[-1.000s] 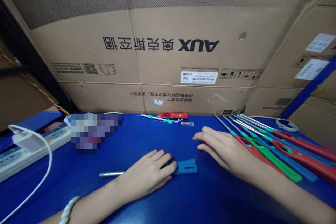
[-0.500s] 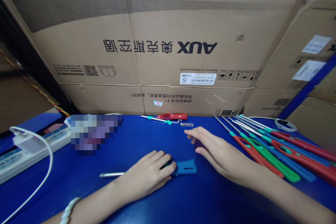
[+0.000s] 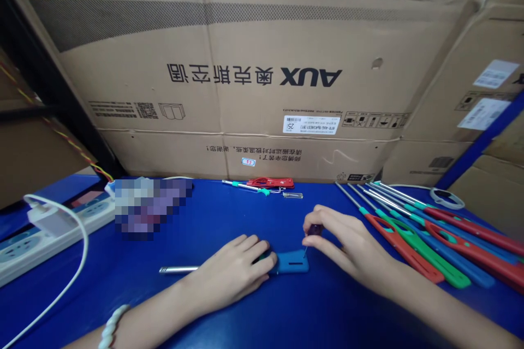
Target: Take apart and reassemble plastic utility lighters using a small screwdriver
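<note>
A blue long-nosed lighter lies flat on the blue tabletop, its metal tube reaching out to the left. My left hand is wrapped over its middle and presses it down, hiding the trigger area. My right hand pinches the dark purple handle of a small screwdriver between thumb and fingers. The screwdriver's thin shaft slants down to the right end of the lighter's handle, its tip at the corner beside the slot.
Several red, green and blue lighters lie fanned out at the right. Opened red lighter parts and a small clear piece lie at the back. A white power strip with a charger stands left. A cardboard box rises behind.
The right fingers have closed further around the screwdriver handle, which now shows more. My left hand keeps its hold on the lighter. The whole view has shifted slightly.
</note>
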Demonstrator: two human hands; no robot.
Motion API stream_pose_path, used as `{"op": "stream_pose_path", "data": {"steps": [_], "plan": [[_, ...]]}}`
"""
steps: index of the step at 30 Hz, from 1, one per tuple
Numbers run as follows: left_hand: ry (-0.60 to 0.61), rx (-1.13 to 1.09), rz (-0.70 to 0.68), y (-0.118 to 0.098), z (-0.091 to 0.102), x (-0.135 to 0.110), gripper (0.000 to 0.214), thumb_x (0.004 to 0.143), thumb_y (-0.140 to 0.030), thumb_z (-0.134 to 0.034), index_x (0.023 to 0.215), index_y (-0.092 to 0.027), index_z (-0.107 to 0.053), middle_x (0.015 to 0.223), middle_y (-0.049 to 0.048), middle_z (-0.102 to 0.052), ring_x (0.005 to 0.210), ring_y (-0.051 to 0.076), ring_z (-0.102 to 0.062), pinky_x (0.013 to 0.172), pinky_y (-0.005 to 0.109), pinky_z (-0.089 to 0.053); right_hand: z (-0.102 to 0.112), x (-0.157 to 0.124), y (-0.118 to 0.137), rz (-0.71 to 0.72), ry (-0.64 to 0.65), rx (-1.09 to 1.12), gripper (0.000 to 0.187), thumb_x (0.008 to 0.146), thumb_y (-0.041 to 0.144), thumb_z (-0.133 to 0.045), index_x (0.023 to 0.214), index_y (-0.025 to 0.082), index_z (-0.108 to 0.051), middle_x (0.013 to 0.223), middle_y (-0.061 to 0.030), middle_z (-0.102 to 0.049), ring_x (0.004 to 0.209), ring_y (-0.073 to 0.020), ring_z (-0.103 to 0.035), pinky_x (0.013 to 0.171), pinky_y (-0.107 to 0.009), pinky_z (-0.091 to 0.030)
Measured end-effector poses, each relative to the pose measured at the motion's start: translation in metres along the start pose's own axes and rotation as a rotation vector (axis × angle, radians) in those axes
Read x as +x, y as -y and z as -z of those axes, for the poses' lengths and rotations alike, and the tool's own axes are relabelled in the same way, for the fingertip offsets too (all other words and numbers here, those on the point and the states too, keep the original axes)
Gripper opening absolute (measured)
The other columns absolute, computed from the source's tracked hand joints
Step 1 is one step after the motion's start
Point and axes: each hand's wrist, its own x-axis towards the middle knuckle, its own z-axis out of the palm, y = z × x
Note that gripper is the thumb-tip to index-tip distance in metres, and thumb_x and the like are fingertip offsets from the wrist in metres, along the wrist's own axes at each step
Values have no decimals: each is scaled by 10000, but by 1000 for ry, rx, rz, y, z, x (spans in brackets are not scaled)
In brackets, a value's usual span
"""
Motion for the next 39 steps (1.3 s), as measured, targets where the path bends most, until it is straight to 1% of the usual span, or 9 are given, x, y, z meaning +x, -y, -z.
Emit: {"op": "stream_pose_path", "data": {"steps": [7,12,15,21,27,30,34,37,39], "plan": [[48,20,9,-2,2,1,198,925,-194,-503,1122,-175,-515,1032,89,-598,888,241,-585,771,360,-501,-12,-1,2,7,-110,-87,156,984,293,-445,880,189,-498,762,-26,-545,654,-151,-533,605,-260,-451],[1,17,5,-2,3,1,171,949,-199,-455,1106,-175,-520,999,86,-596,863,232,-580,747,343,-489,-19,-1,-1,-4,-194,-108,199,987,320,-430,870,190,-526,739,-29,-558,629,-152,-546,595,-261,-479],[-24,16,-1,-2,3,1,161,964,-201,-423,1086,-177,-524,973,82,-598,839,219,-577,731,323,-481,-13,1,0,25,-127,-20,173,989,270,-417,994,181,-566,828,-57,-621,744,-171,-607,675,-278,-517],[-17,12,6,-1,2,1,146,955,-210,-445,1074,-178,-524,987,82,-596,846,227,-578,740,338,-484,14,8,5,-42,154,193,256,971,152,-431,1174,215,-573,1014,-46,-687,939,-149,-651,838,-270,-521],[21,14,5,0,1,1,182,930,-191,-491,1110,-176,-518,1016,84,-596,879,239,-583,755,355,-496,18,10,5,-65,107,94,127,953,171,-484,936,192,-608,856,-22,-691,773,-138,-652,735,-241,-502],[42,10,9,-1,0,1,209,917,-177,-512,1126,-173,-512,1037,87,-594,884,248,-584,759,372,-500,11,9,5,-47,88,80,107,951,238,-520,887,188,-590,810,-18,-659,716,-134,-619,677,-236,-482],[43,15,-1,-2,2,2,210,914,-177,-515,1124,-165,-515,1032,92,-600,868,254,-589,748,384,-506,0,5,2,-83,9,77,209,928,350,-561,799,186,-556,719,-2,-574,621,-129,-543,577,-233,-435],[34,14,1,-3,3,1,217,921,-155,-470,1131,-158,-524,1061,104,-602,869,244,-587,744,370,-507,-4,4,-2,-134,-36,75,186,929,317,-558,793,194,-528,723,3,-563,635,-134,-532,593,-237,-425],[6,11,-1,-2,4,0,300,906,-114,-438,1194,-156,-509,1154,120,-579,966,256,-573,801,378,-501,-7,3,-6,-163,-76,67,160,937,287,-538,807,200,-506,739,5,-559,644,-135,-531,606,-238,-422]]}}
